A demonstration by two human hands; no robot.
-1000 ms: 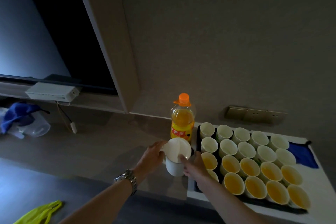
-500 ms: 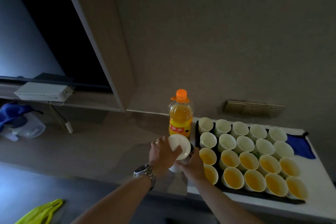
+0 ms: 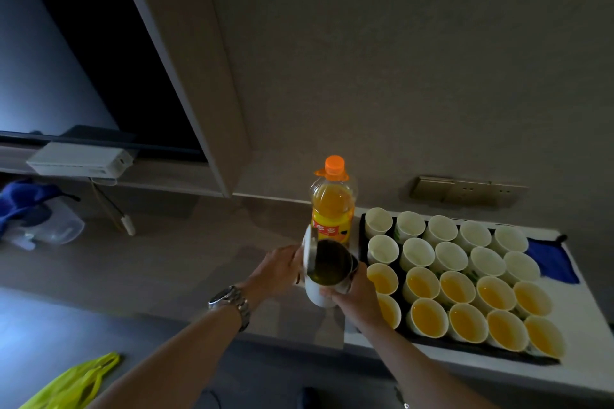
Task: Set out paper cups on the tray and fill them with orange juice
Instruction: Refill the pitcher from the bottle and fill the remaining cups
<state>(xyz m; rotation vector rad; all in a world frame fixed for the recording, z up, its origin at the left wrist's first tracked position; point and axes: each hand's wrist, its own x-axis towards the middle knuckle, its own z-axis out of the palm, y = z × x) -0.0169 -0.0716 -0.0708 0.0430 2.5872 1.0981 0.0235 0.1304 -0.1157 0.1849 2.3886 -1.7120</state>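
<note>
A white jug (image 3: 315, 294) stands on the counter just left of the black tray (image 3: 465, 347). My right hand (image 3: 357, 299) grips the jug's body from the near right. My left hand (image 3: 275, 271) holds its white lid (image 3: 309, 251) tipped up on edge, so the dark yellowish liquid inside shows. On the tray, the two far rows of paper cups (image 3: 450, 257) are empty and white. The two near rows of cups (image 3: 458, 287) hold orange juice. An orange juice bottle (image 3: 332, 206) with its orange cap on stands right behind the jug.
A blue cloth (image 3: 551, 259) lies right of the tray on the white counter (image 3: 591, 342). Wall sockets (image 3: 465, 191) sit behind the cups. Far left are a white box (image 3: 78, 161), a clear plastic container (image 3: 56, 229) and, lower down, a yellow-green bag (image 3: 73, 385).
My left hand went from beside the shut jug onto its lid and has swung the lid up, baring the liquid. My right hand stayed on the jug's body.
</note>
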